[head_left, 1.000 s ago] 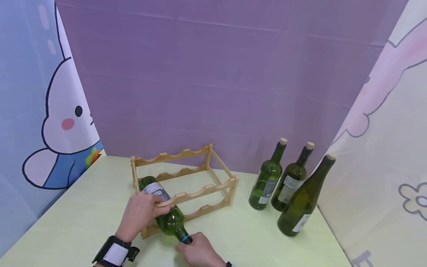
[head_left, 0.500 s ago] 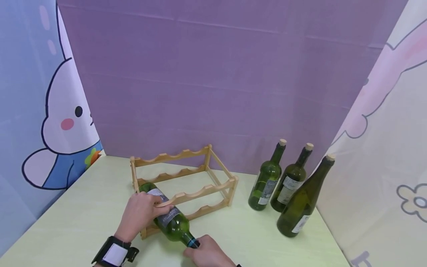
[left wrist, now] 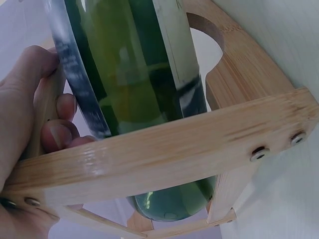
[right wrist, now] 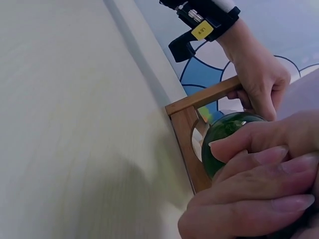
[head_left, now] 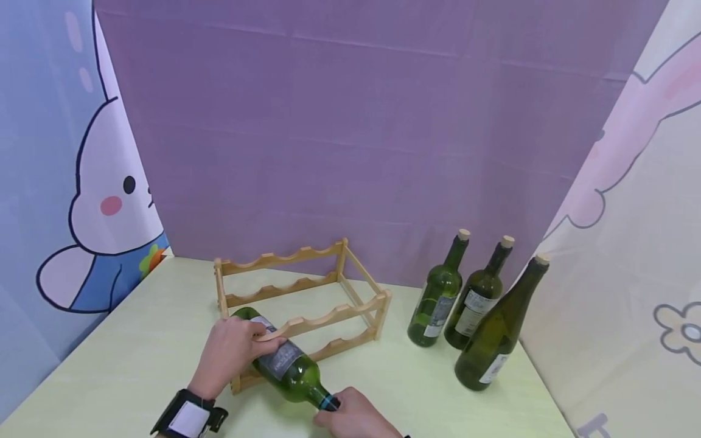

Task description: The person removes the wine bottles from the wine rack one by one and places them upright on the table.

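A green wine bottle [head_left: 300, 377] lies slanted through the lower left bay of a wooden wine rack [head_left: 328, 317], its base inside and its neck out at the front. In the head view, my right hand [head_left: 358, 415] grips its neck. My left hand [head_left: 232, 350] holds the rack's upper front rail at the left corner. The left wrist view shows the bottle [left wrist: 129, 64] behind a wooden end bar [left wrist: 149, 152], with the left hand's fingers [left wrist: 62, 132] curled round the rail beside it. In the right wrist view, the right hand's fingers [right wrist: 249, 184] wrap the neck, hiding most of it.
To the right stand several corked pieces: a green bottle [head_left: 436, 304], a darker bottle [head_left: 476, 304] and a taller slim bottle [head_left: 495, 340], close together. The pale table [head_left: 137, 340] ends at a purple backdrop [head_left: 350, 134] and a printed side curtain [head_left: 630, 274].
The bottle has slid forward and to the right, partly out of the rack, as my right hand moved right and slightly nearer. My left hand and the rack have stayed in place.
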`<state>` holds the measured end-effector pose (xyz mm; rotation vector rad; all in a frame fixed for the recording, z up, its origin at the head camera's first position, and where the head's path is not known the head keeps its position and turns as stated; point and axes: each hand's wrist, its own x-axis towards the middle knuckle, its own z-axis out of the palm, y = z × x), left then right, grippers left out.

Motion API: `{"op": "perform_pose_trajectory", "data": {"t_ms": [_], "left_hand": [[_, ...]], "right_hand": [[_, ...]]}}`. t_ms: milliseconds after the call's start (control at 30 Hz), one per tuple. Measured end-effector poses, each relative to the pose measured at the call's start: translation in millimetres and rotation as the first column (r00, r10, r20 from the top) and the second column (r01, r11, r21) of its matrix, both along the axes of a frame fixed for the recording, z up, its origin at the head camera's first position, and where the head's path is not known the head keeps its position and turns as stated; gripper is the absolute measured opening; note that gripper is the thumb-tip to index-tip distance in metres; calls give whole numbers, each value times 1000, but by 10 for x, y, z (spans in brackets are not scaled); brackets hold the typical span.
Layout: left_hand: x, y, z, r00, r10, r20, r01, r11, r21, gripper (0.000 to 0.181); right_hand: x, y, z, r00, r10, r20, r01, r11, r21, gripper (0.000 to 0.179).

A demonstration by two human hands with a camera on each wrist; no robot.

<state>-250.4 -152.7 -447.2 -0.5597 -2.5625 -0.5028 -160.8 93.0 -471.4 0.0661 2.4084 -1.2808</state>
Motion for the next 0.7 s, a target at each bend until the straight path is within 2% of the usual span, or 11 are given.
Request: {"op": "perform_pose_trajectory", "data": {"t_ms": [400, 700], "left_hand": [[16, 6, -4, 999, -20, -34, 19, 1000, -16, 37], [4, 5, -6, 997, -31, -66, 31, 1000, 1, 33]], "right_hand": [[11, 292, 115, 998, 52, 17, -53, 997, 56, 23], [4, 526, 192, 995, 95, 24, -96, 994, 43, 25]]}}
